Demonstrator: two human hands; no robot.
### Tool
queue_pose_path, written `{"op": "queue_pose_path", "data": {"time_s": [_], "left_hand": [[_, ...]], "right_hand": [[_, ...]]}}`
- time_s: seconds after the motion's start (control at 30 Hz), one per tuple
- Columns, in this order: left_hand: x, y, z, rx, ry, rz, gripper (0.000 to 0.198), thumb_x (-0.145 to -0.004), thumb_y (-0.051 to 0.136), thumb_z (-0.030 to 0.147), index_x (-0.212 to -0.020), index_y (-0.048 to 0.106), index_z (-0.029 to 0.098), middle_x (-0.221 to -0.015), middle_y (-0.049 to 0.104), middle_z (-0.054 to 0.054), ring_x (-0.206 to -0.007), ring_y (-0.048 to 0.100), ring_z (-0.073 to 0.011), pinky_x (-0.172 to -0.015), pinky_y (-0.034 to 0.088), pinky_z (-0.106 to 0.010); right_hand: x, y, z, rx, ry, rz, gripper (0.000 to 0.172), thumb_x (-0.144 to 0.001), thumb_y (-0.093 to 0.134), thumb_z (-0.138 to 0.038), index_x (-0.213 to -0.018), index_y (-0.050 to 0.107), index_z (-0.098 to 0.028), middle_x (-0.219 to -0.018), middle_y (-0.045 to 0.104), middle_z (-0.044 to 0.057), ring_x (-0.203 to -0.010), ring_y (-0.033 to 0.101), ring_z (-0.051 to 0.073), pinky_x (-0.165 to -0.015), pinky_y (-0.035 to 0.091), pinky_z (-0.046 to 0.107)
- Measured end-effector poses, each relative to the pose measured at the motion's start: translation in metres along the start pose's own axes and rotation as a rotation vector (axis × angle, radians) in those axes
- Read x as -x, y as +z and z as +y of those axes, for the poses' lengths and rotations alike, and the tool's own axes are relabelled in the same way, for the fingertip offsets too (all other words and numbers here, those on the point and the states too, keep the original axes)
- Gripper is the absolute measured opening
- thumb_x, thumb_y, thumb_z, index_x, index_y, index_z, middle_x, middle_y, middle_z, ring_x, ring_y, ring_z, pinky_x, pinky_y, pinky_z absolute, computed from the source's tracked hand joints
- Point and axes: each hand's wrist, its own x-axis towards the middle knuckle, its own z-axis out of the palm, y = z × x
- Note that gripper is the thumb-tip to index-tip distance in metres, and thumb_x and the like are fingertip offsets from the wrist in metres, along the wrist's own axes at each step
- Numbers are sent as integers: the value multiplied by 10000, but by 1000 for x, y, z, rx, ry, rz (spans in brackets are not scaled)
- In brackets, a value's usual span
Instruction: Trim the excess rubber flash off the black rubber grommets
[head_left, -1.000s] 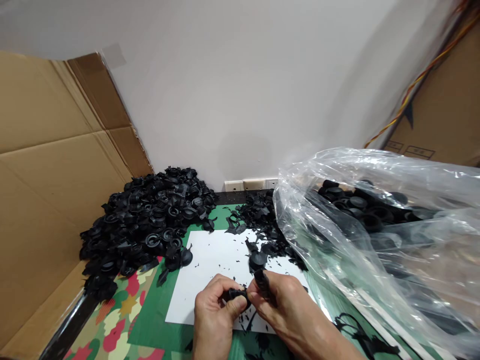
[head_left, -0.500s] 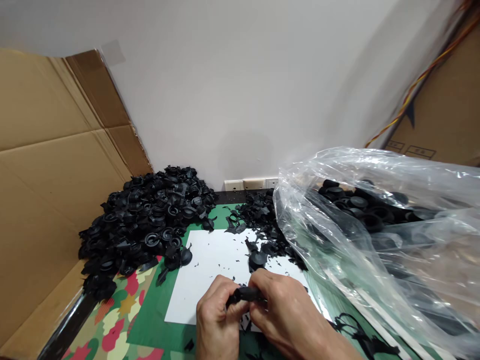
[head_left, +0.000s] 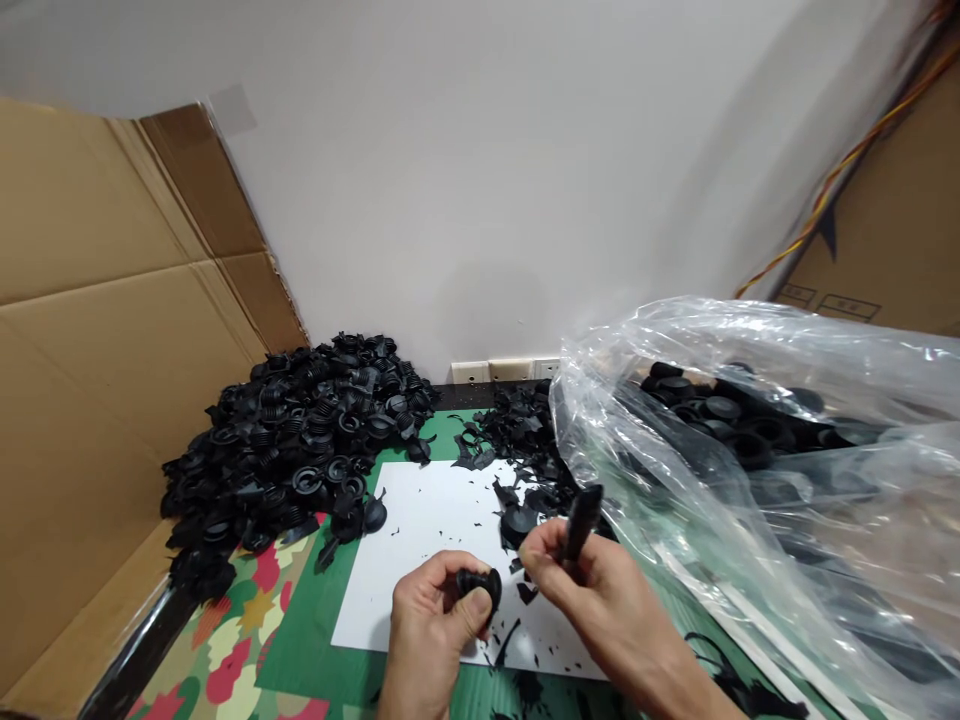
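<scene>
Between the thumb and fingers of my left hand [head_left: 431, 630] is a round black rubber plug [head_left: 480, 585] with a ridged rim. To its right, apart from it, my right hand [head_left: 600, 600] is closed around a dark stick-like tool [head_left: 583, 520] that points upward; its working end is hidden. Below and around both hands, black rubber scraps [head_left: 527, 592] lie on a white sheet of paper [head_left: 431, 510]. Just beyond my right hand, another black rubber part [head_left: 517, 522] rests on the sheet.
A large heap of black rubber parts [head_left: 300, 440] leans by a cardboard box [head_left: 112, 300] at left. Torn trimmings [head_left: 517, 420] pile up at the back. On the right, a clear plastic bag [head_left: 675, 510] holds more black parts. A green mat [head_left: 300, 640] lies under the paper.
My hands, close together on the black part before, are now apart. The right hand has moved right and up, with the dark tool now showing; the left still grips the plug.
</scene>
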Motion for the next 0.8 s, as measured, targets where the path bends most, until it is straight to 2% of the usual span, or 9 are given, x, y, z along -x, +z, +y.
{"op": "queue_pose_path", "data": {"time_s": [0.13,0.23,0.3,0.43,0.6,0.67,0.8], "left_hand": [[-1,2,2,68,-6,27,269,-568,827,322,-750,722,154,-594,570,16,-488,488,-91,-442,404,-176],[-2,3,0,75,-4,46,283,-562,832,328,-755,721,152,-569,550,25,-466,477,-84,-413,408,-168],[-3,3,-1,84,2,43,277,-555,835,332,-724,717,147,-550,538,26,-469,470,-87,-404,418,-168],[-2,4,0,112,15,36,264,-543,841,329,-666,706,138,-524,532,26,-471,467,-88,-397,426,-165],[0,8,5,122,-17,40,261,-534,841,333,-645,702,142,-495,537,27,-441,463,-84,-381,411,-163],[0,8,5,116,-13,58,259,-528,844,330,-631,698,143,-489,534,31,-430,455,-79,-378,406,-162],[-1,6,3,95,1,40,270,-539,840,347,-632,697,138,-489,537,33,-426,454,-74,-391,400,-162]], "right_hand": [[4,-10,2,-225,32,-5,374,-802,532,-537,-798,634,-178,-597,526,-14,-478,437,124,-462,368,241],[10,-12,3,-254,-55,68,448,-790,511,-614,-853,683,-205,-847,597,36,-529,458,118,-544,419,269],[14,-11,3,-201,-99,106,441,-794,498,-622,-853,694,-232,-887,603,35,-567,475,130,-578,424,275],[17,-7,7,-178,-134,120,338,-807,544,-538,-823,683,-231,-768,612,33,-623,538,170,-541,436,268],[15,-1,17,-220,-205,12,222,-812,585,-432,-844,688,-238,-892,604,44,-557,537,136,-472,442,246],[15,2,19,-269,-193,-14,210,-802,605,-420,-847,692,-234,-907,605,46,-559,551,136,-491,461,255],[16,9,17,-377,-96,38,203,-759,668,-407,-793,681,-208,-820,635,27,-544,572,131,-535,481,257]]}}
